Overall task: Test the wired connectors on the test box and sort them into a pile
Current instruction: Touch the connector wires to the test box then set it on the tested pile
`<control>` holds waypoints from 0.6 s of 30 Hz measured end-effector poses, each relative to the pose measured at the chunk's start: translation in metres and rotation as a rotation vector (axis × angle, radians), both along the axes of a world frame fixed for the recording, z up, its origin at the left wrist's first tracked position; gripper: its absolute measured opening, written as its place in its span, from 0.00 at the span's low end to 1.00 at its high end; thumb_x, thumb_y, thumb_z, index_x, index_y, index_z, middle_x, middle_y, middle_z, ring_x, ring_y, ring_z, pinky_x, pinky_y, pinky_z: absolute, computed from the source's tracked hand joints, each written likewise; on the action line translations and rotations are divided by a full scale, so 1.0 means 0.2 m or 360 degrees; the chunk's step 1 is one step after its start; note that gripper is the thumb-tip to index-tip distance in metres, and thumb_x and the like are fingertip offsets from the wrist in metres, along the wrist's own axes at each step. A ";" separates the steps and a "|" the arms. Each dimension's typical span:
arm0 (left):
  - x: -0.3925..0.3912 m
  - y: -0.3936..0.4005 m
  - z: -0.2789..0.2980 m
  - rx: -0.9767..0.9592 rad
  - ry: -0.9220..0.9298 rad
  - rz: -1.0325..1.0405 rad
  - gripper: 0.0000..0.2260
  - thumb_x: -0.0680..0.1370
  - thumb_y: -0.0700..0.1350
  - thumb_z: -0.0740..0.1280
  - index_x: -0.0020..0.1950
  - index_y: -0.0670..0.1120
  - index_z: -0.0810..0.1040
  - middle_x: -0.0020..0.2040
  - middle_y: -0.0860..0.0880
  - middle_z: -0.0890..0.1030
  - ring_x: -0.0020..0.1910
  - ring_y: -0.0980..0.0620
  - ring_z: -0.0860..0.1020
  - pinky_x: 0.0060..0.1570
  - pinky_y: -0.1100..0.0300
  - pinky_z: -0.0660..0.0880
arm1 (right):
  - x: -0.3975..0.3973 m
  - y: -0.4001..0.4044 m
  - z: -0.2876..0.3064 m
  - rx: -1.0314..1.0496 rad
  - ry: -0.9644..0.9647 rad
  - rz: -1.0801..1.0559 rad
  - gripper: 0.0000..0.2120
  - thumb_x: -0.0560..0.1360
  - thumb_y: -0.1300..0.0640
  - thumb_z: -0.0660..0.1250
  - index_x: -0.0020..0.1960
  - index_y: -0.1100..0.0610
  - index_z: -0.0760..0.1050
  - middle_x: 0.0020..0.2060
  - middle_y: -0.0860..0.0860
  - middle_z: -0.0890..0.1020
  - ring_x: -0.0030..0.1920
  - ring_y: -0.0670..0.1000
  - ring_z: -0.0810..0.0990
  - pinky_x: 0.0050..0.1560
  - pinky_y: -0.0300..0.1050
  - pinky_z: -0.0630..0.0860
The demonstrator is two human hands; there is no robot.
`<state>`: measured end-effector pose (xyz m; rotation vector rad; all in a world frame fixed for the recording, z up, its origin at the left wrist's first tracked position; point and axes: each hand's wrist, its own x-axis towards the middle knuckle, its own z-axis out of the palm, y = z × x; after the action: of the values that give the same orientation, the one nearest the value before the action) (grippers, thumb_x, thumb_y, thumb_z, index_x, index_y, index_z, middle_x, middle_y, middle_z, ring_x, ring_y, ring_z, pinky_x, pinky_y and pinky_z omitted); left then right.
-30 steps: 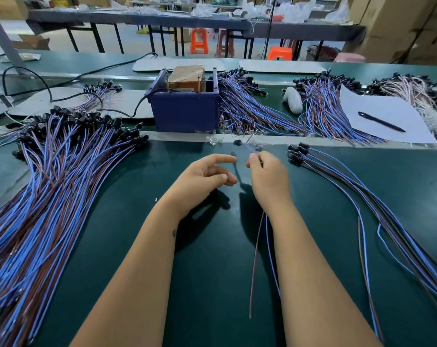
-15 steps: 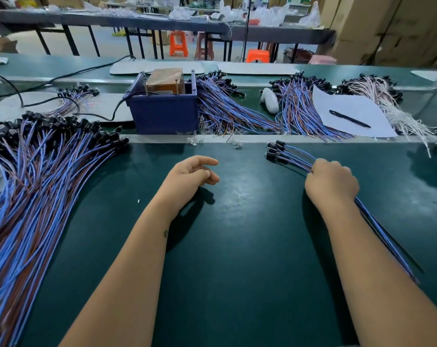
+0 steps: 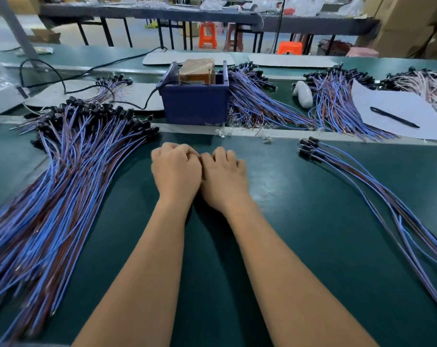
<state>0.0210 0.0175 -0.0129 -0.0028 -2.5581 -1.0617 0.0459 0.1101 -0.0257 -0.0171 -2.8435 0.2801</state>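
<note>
Even, cool overhead light; sharp at centre, soft and bent at the edges.

A pale glare patch sits on the green mat [image 3: 270, 186] just right of the hands, and dark shadows pool under both forearms and between the wrists. The left wire pile [image 3: 49, 201] smears with blur toward the near corner. The far tables and orange stools [image 3: 207, 33] are soft. Wide-angle distortion curves the mat's edges and the far bench.
</note>
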 end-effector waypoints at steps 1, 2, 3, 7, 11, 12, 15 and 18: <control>-0.01 -0.03 0.00 -0.0092 -0.0026 0.0097 0.11 0.77 0.41 0.61 0.53 0.48 0.83 0.65 0.44 0.74 0.69 0.42 0.63 0.65 0.51 0.62 | -0.01 0.01 -0.01 0.0002 -0.0017 0.0000 0.15 0.80 0.48 0.56 0.64 0.52 0.69 0.60 0.54 0.69 0.60 0.58 0.65 0.57 0.53 0.63; -0.02 -0.06 0.00 -0.0178 -0.0046 0.0177 0.11 0.77 0.42 0.62 0.55 0.49 0.81 0.71 0.43 0.69 0.73 0.42 0.58 0.68 0.50 0.57 | -0.02 0.03 -0.01 -0.0065 -0.0038 0.0005 0.16 0.80 0.47 0.57 0.64 0.51 0.70 0.60 0.53 0.69 0.61 0.57 0.65 0.59 0.53 0.62; -0.02 -0.08 0.00 -0.0243 -0.0056 0.0239 0.11 0.77 0.44 0.62 0.57 0.49 0.79 0.76 0.41 0.62 0.77 0.42 0.52 0.71 0.47 0.53 | -0.02 0.04 -0.01 -0.0188 -0.0050 0.0018 0.16 0.79 0.46 0.58 0.64 0.49 0.71 0.60 0.52 0.70 0.61 0.56 0.65 0.60 0.51 0.61; -0.08 -0.19 0.00 -0.0327 -0.0246 0.0369 0.12 0.77 0.44 0.62 0.59 0.50 0.76 0.80 0.38 0.44 0.79 0.41 0.39 0.75 0.40 0.43 | -0.01 0.08 -0.01 -0.0596 -0.0010 0.0053 0.11 0.79 0.48 0.61 0.57 0.48 0.78 0.58 0.49 0.75 0.61 0.54 0.66 0.55 0.43 0.58; -0.11 -0.21 0.00 -0.0447 -0.0610 0.0313 0.14 0.79 0.47 0.57 0.63 0.55 0.74 0.77 0.39 0.58 0.77 0.39 0.51 0.73 0.35 0.46 | 0.00 0.08 0.00 -0.0820 0.0001 0.0053 0.10 0.79 0.51 0.60 0.53 0.49 0.80 0.55 0.48 0.77 0.59 0.53 0.68 0.56 0.44 0.60; -0.12 -0.21 0.00 -0.0510 -0.0609 0.0310 0.15 0.79 0.47 0.56 0.64 0.56 0.74 0.74 0.40 0.63 0.74 0.39 0.56 0.71 0.35 0.49 | 0.00 0.08 0.01 -0.0842 0.0000 0.0049 0.10 0.79 0.51 0.60 0.53 0.49 0.80 0.55 0.49 0.77 0.59 0.53 0.68 0.57 0.45 0.61; -0.12 -0.19 0.00 -0.0528 -0.0502 0.0358 0.16 0.79 0.45 0.57 0.65 0.56 0.73 0.67 0.41 0.68 0.68 0.39 0.62 0.66 0.38 0.56 | 0.00 0.08 0.02 -0.0827 -0.0005 0.0037 0.10 0.79 0.52 0.60 0.53 0.50 0.80 0.54 0.49 0.78 0.58 0.53 0.68 0.58 0.46 0.62; -0.11 -0.18 -0.01 -0.0491 -0.0390 0.0361 0.19 0.78 0.41 0.59 0.67 0.55 0.70 0.62 0.41 0.74 0.63 0.39 0.68 0.60 0.43 0.60 | 0.00 0.08 0.01 -0.0762 -0.0023 0.0030 0.10 0.79 0.51 0.60 0.52 0.49 0.80 0.54 0.48 0.77 0.58 0.53 0.67 0.55 0.44 0.60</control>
<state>-0.0009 -0.0188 -0.0148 0.3477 -2.8312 -0.6090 0.0464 0.1254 -0.0234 -0.0899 -2.7191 0.9575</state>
